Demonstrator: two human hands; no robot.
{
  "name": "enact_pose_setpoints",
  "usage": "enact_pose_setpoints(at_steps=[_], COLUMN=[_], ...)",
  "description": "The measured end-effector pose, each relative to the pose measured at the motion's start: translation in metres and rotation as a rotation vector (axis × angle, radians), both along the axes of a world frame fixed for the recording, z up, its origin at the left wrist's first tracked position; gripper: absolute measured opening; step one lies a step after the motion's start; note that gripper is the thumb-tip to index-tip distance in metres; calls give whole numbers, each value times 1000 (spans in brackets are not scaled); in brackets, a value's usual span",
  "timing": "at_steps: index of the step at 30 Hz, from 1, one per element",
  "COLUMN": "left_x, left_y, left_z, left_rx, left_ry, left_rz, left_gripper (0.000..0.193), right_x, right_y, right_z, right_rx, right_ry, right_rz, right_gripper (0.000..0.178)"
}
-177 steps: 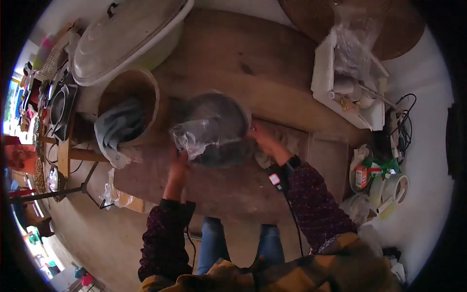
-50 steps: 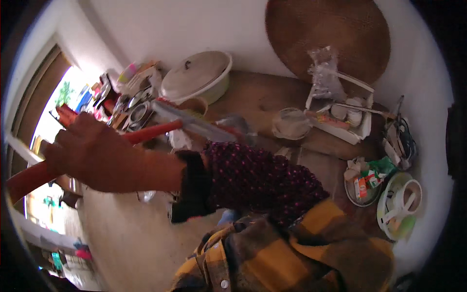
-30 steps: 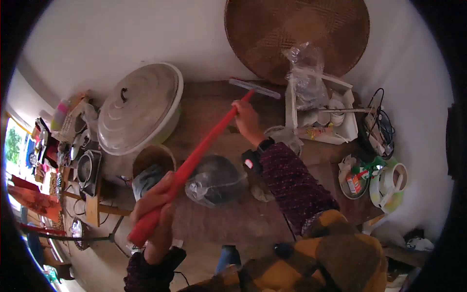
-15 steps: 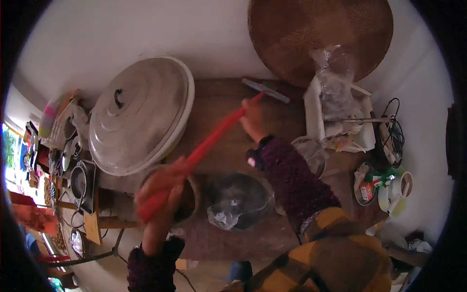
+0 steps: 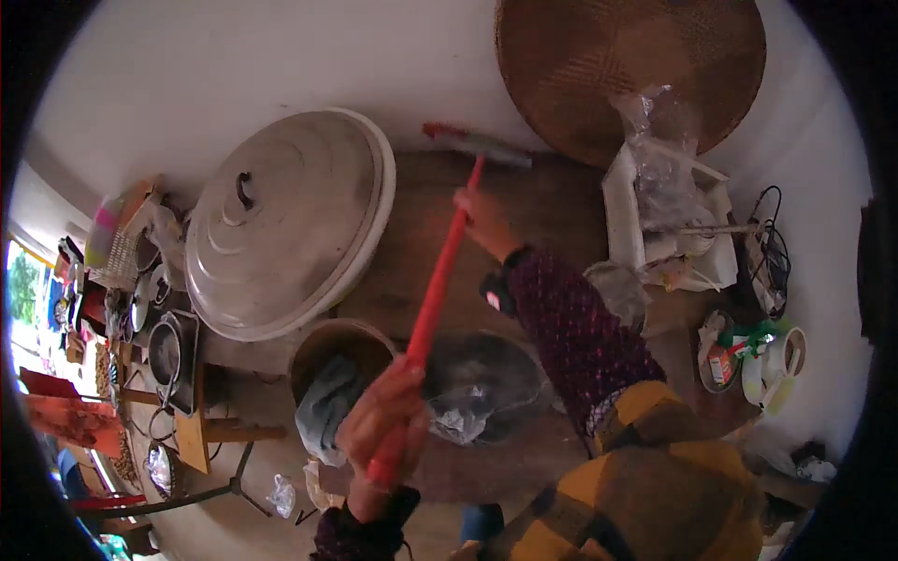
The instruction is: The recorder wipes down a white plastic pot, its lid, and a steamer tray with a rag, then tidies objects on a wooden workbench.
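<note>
My two hands are closed around the long red handle of a squeegee (image 5: 436, 294). My left hand (image 5: 385, 425) grips the handle's near end, close to a grey cloth (image 5: 327, 402) hanging over a round brown bucket (image 5: 309, 348). Farther up, my right hand (image 5: 486, 222) wraps the handle just short of the head. That narrow grey head, red at its left end and blurred, lies crosswise at the back of the brown wooden tabletop (image 5: 412, 220), by the wall. Beneath the handle, a dark bowl-like shape holds crumpled clear plastic (image 5: 463, 421).
A large lidded pot (image 5: 299, 206) stands left of the handle. On the right are a white box (image 5: 621, 210) with clear plastic in it and a small bowl (image 5: 718, 365) of packets. A round woven tray (image 5: 645, 56) leans on the wall.
The squeegee's head has swung left along the wall edge, and its near end has moved right with my left hand. The handle is steeper, and the bucket's grey cloth shows now.
</note>
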State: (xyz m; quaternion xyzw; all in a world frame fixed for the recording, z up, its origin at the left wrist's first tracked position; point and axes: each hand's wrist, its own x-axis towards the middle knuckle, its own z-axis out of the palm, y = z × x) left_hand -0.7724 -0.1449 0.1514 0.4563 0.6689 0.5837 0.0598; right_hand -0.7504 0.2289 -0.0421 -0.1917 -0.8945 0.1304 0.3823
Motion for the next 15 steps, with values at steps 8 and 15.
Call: enact_pose_setpoints(at_steps=[8, 15], left_x=[19, 41], left_y=[-39, -43], left_z=[38, 71], left_rx=[24, 145], left_ry=[107, 215], left_rz=[149, 218], left_gripper=[7, 13], right_x=[11, 83], right_y=[-219, -162], right_z=[72, 111], right_rx=[-52, -201], right_ry=[-222, -249], right_rz=[275, 54], right_gripper=[16, 16])
